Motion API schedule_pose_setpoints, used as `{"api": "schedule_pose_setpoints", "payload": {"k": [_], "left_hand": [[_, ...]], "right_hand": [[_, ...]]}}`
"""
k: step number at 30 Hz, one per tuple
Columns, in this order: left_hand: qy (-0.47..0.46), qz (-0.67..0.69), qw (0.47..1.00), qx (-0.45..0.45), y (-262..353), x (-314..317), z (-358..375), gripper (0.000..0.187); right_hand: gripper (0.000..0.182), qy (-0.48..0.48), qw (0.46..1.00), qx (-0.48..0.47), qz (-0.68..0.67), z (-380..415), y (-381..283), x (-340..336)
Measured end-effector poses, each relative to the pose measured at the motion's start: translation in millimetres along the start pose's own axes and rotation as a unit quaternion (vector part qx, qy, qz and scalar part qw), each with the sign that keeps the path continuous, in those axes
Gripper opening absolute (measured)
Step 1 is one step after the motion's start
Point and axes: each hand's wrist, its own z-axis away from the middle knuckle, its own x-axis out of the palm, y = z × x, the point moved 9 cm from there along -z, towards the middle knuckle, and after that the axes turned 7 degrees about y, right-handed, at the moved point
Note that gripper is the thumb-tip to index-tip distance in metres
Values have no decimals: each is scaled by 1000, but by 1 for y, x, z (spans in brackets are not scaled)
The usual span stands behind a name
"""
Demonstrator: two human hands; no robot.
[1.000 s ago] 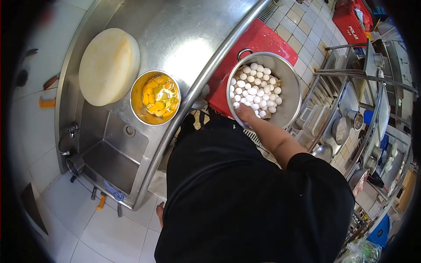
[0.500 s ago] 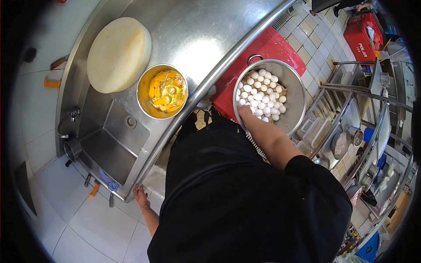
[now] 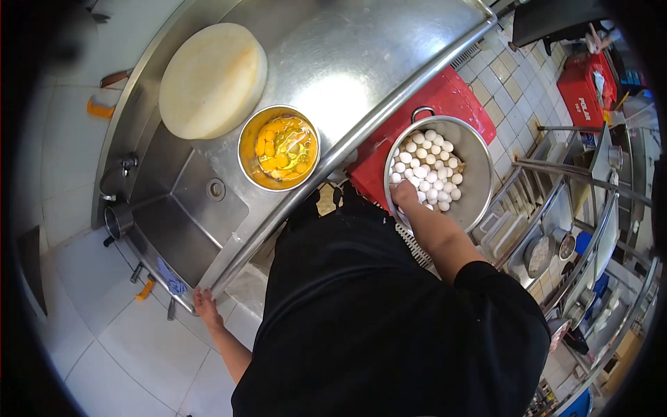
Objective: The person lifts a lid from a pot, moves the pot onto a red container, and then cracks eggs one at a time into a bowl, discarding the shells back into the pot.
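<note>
My right hand (image 3: pixel 404 194) is inside a large steel pot (image 3: pixel 477 174), at its near left side among white eggs (image 3: pixel 434 163). Its fingers look curled together and are partly hidden, so what they hold does not show. By the lower corner of the steel sink counter, my left hand (image 3: pixel 207 307) has its fingers apart and holds nothing; its fingertips are at the counter's edge. A smaller steel pot (image 3: pixel 244 154) on the counter contains cracked eggs, with several whole yolks (image 3: pixel 269 142) in clear egg white.
A thick round cutting board (image 3: pixel 212 80) lies beside the sink basin (image 3: pixel 177 222). Under the egg pot is a red lid-like surface (image 3: pixel 455 104). Metal racks (image 3: pixel 556 208) with pans and a red cooler (image 3: pixel 580 94) stand to the right. Part of another person shows at the top right.
The view has shifted, moving the counter and pots rightward in the picture. My right hand has gone slightly deeper among the eggs. My left hand stays near the counter corner.
</note>
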Motion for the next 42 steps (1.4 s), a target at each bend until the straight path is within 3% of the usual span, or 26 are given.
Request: {"api": "schedule_pose_setpoints", "payload": {"k": [6,8,9,11,16,18,19,20,21,22,23,24,26,27,29,30,31,33,36,37,39,42], "left_hand": [[-24,13,1000,9,25,13,-1,54],[-27,13,999,24,36,20,-4,53],[-29,2,999,37,47,23,3,54],[-35,-6,998,51,61,25,8,54],[-27,18,997,74,77,23,13,55],[-20,24,996,79,83,17,17,55],[-16,29,996,85,88,15,18,56],[-13,32,996,82,90,13,18,56],[-12,57,995,77,92,11,15,55],[-11,82,994,72,96,9,14,55],[-7,84,994,68,102,11,14,55],[-16,105,991,79,115,18,16,53],[-21,126,988,90,137,31,15,52],[-40,143,983,109,153,45,13,50],[-71,162,973,145,191,74,14,47],[-82,164,969,164,214,93,20,45],[-96,174,963,184,235,114,24,43],[-119,191,947,228,279,155,46,39],[-171,160,925,300,337,211,98,37],[-190,158,917,313,348,229,113,37],[-243,158,896,335,361,261,139,37],[-334,146,864,348,367,294,185,38]], "right_hand": [[36,-36,997,-27,68,-13,-6,17],[33,-19,987,-114,110,-19,-20,16],[33,-14,988,-113,108,-21,-26,9],[47,-200,975,88,24,-6,-9,14],[44,-63,997,-15,49,-9,-8,-10],[40,-96,981,101,-135,4,6,-28],[45,-140,969,-205,-6,-28,18,5],[41,-88,961,-129,-229,-48,57,6],[42,-171,863,154,-449,14,20,-54],[38,-200,805,120,-545,19,12,-73],[39,-222,713,105,-657,30,-5,-98],[39,-226,716,104,-652,41,-18,-120],[37,-203,651,-42,-730,55,-66,-175],[37,-205,652,-45,-729,54,-80,-181],[35,-183,747,-162,-618,51,-124,-195],[36,-121,830,-189,-511,52,-145,-198],[42,-26,841,-322,-433,51,-171,-199],[55,-11,837,-372,-401,77,-214,-194],[45,179,808,-511,-232,113,-255,-206],[45,178,806,-516,-231,112,-258,-201],[44,135,870,-458,-117,92,-256,-168],[44,165,859,-449,-183,91,-256,-173]]}}
